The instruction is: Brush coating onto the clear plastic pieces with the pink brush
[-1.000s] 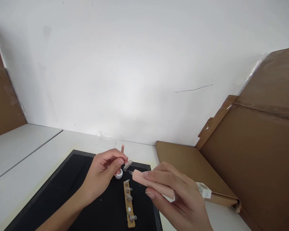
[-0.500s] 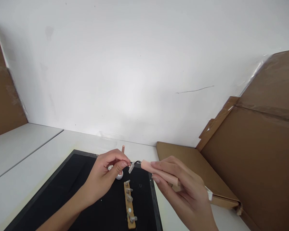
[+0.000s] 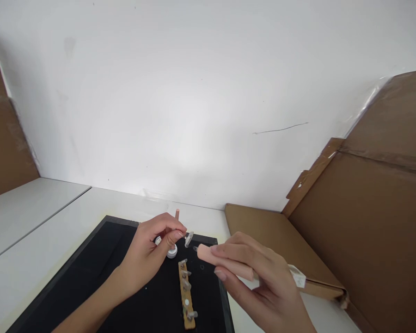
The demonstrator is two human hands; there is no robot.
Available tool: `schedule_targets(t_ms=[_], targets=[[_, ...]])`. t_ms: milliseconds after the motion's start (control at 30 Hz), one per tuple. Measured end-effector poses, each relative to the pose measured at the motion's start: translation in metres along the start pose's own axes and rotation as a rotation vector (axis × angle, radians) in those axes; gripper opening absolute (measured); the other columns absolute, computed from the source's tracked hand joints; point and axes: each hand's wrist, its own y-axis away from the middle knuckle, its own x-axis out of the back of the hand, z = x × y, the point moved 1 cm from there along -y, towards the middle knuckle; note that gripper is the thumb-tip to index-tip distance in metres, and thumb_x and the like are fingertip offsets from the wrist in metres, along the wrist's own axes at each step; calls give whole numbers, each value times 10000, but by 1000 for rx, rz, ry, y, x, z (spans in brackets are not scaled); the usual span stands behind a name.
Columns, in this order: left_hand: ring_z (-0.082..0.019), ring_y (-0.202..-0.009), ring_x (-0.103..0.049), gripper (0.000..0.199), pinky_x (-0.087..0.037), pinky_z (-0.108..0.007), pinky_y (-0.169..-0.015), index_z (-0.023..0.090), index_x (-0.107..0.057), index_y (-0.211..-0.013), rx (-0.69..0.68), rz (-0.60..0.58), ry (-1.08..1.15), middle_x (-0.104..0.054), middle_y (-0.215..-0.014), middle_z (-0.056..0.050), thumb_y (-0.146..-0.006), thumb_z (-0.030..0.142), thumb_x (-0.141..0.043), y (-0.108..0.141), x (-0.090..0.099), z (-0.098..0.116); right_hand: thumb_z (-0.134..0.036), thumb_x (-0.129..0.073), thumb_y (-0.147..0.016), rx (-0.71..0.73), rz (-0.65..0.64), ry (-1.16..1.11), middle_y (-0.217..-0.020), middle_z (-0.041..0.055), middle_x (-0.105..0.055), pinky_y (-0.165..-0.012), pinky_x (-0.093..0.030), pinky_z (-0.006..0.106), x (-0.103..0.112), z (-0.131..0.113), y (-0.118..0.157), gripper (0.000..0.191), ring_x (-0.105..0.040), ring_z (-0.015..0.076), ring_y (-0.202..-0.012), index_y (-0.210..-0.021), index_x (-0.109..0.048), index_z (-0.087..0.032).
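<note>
A: Start at the left.
B: Black mat [image 3: 152, 305] on the white tabletop [image 3: 55, 238]. Left hand [image 3: 154, 245] above the mat, much as half a second ago, grip pinching a clear piece [image 3: 189, 238] by its near end. White jar [image 3: 172, 252] behind the fingers, partly hidden; pink stick [image 3: 177, 214] rises beyond.
A: Next, rightward?
B: Yellow strip [image 3: 188, 306] on the mat, clear tips along it. Clear piece is above the strip's far end.
A: Changes?
B: Pink tube [image 3: 225, 262] is lower, slightly left; the dark curve that linked it to the piece no longer shows. Contact: cannot tell.
A: Right hand [image 3: 268, 277]?
B: Grip closed round the tube, thumb below.
A: Lettering?
B: White box [image 3: 297, 276], more exposed now; marks too faint to read.
</note>
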Motion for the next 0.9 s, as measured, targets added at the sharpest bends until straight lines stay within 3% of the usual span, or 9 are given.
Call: schedule_targets(t_ms=[433,900], targets=[[-154,-688,-598,166,-455,-245,-625,180,-644,-853,-134,-67,-139,-645,-756,-42,-923,153,-496,6,-1,-1,-88,-564,-867,-31,21,101,-680,9,-610,-439,-402,228,-1,3,5,204,-542,125,-523,-1017,-626,-211],[-119,-669,-564,166,-437,-209,-607,182,-620,-875,-192,-110,-130,-619,-761,-19,-925,97,-486,7,-2,1,-107,-569,-888,-19,39,125,-718,11,-608,-464,-409,227,-2,9,8,180,-551,121,-572,-1034,-603,-207]])
